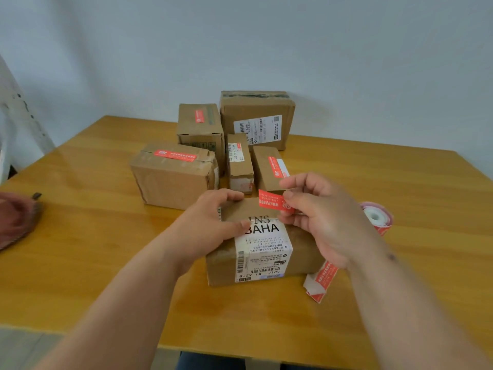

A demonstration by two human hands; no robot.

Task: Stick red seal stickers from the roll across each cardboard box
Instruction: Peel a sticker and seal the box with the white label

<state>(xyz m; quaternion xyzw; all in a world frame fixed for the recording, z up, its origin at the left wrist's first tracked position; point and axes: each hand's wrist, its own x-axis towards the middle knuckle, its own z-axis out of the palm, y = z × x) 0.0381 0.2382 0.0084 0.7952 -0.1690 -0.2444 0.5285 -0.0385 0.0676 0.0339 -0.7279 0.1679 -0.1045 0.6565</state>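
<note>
A cardboard box (301,249) with a white shipping label lies near the table's front, in the middle. My left hand (210,222) grips its top left edge, thumb on the printed lettering. My right hand (320,212) pinches one red seal sticker (272,202) by its right end, just above the box's far top edge. The sticker roll (377,216) stands to the right of the box, and its loose red-and-white strip (321,283) trails down past the box's right front corner.
Several other cardboard boxes stand behind: a wide one (173,174) at left with a red sticker on top, a tall one (200,124), a large labelled one (257,116) at the back, two small ones. A dark red pouch (16,220) lies at the wooden table's (106,263) left edge.
</note>
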